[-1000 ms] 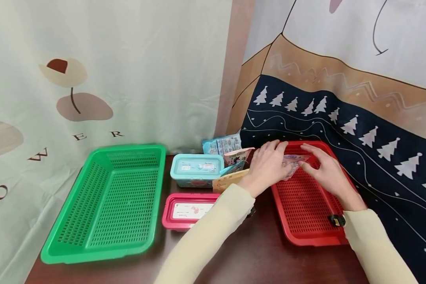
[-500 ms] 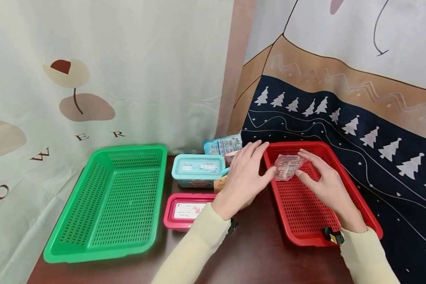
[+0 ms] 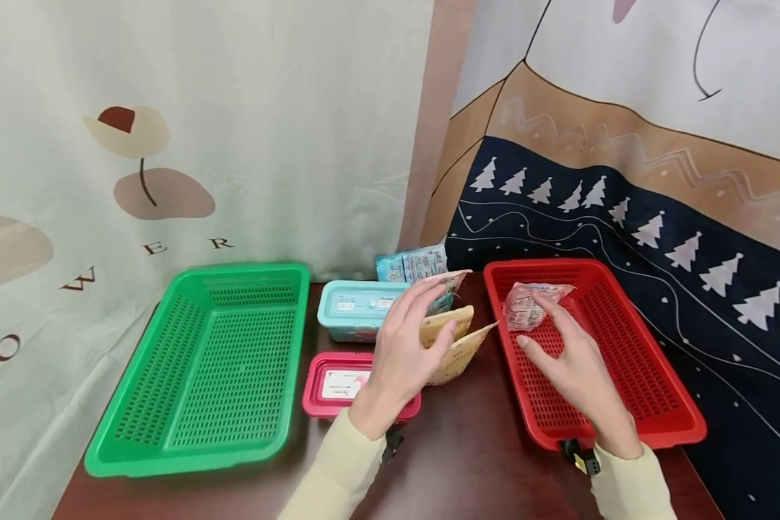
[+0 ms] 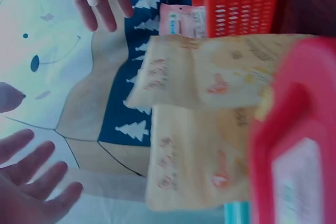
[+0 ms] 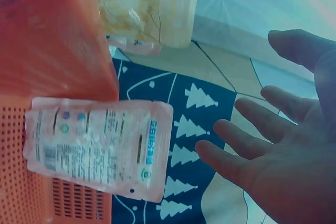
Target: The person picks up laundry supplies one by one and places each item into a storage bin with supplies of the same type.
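A pink pouch (image 3: pixel 525 309) with printed text stands leaning inside the back left of the red basket (image 3: pixel 526 419). My right hand (image 3: pixel 578 365) hovers over that basket with fingers spread, close in front of the pouch; in the right wrist view there is a gap between fingers and pouch (image 5: pixel 100 148). My left hand (image 3: pixel 396 354) is spread above the pink-red tub (image 3: pixel 338 384) and the light blue tub (image 3: pixel 354 303), holding nothing. Beside it, two tan pouches (image 3: pixel 460 359) stand upright, seen large in the left wrist view. The left hand partly covers the tubs and pouches.
Behind the tan pouches are another pink pouch (image 3: pixel 458 276) and blue-and-white packs (image 3: pixel 424 263) against the curtain. A green basket (image 3: pixel 286 375) stands on the left of the dark brown table (image 3: pixel 455 462). Patterned curtains (image 3: pixel 299 130) close off the back and right side.
My left hand has moved left and nearer, away from the red basket, uncovering the tan pouches. My right hand has drawn slightly nearer and left. The pink pouch stays in the basket.
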### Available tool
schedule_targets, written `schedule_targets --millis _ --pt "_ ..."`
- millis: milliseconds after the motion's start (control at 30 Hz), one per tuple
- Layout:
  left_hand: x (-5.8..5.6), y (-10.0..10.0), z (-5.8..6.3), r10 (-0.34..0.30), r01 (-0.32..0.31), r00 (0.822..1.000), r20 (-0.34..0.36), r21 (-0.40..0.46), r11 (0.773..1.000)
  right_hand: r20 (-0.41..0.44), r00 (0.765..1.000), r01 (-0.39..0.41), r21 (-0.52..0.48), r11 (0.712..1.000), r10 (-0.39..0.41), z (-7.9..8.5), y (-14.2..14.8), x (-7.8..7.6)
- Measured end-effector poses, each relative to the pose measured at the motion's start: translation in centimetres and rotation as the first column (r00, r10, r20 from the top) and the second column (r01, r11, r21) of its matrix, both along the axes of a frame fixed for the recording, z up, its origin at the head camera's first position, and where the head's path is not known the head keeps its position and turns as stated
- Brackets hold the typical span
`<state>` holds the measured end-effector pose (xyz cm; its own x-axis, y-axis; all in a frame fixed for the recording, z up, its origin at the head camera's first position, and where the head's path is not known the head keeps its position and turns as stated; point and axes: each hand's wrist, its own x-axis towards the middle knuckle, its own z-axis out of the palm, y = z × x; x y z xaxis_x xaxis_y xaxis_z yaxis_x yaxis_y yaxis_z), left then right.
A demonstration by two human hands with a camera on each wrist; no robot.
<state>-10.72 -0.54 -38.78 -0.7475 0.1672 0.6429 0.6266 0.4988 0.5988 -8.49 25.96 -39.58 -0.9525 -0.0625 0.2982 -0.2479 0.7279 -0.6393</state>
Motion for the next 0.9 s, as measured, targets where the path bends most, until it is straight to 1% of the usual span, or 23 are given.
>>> schedule_targets --millis 100,167,267,400,533,667,833,900 --pt "0.4 -0.8 -0.9 -0.001 0.004 0.998 -0.059 0.038 0.999 -0.021 1.000 -0.002 0.011 1.000 0.003 -0.6 -0.7 0.1" --pt "0.8 -1.1 -1.4 0.002 0.002 0.997 -0.079 0.049 0.999 -0.041 0.999 -0.008 0.025 1.000 0.009 -0.9 -1.2 0.2" --pt "1.3 -1.5 -2.1 0.004 0.000 0.996 -0.089 0.048 0.999 -0.058 0.998 -0.015 0.043 0.999 0.017 -0.9 -1.9 0.5" --pt "1.8 -1.9 -2.8 0.003 -0.002 0.997 -0.073 0.025 1.000 -0.052 0.998 -0.016 0.056 0.998 0.019 -0.8 -3.1 0.9" --pt "2.2 -2.0 -3.7 0.009 -0.009 1.000 -0.022 -0.026 1.000 -0.053 0.998 -0.021 0.078 0.997 0.025 -1.1 -4.3 0.9" --pt "2.4 -1.8 -4.4 0.008 -0.005 0.999 0.039 -0.088 0.996 -0.068 0.997 -0.018 0.117 0.993 0.026 -1.7 -5.3 0.3" --pt "2.5 -1.3 -5.1 0.009 0.012 0.991 0.131 -0.161 0.987 -0.089 0.996 -0.011 0.162 0.987 0.026 -2.2 -6.2 -0.3" --pt "2.4 -1.1 -5.3 0.013 0.017 0.987 0.160 -0.188 0.982 -0.083 0.996 -0.008 0.176 0.984 0.023 -2.4 -6.5 -0.4"
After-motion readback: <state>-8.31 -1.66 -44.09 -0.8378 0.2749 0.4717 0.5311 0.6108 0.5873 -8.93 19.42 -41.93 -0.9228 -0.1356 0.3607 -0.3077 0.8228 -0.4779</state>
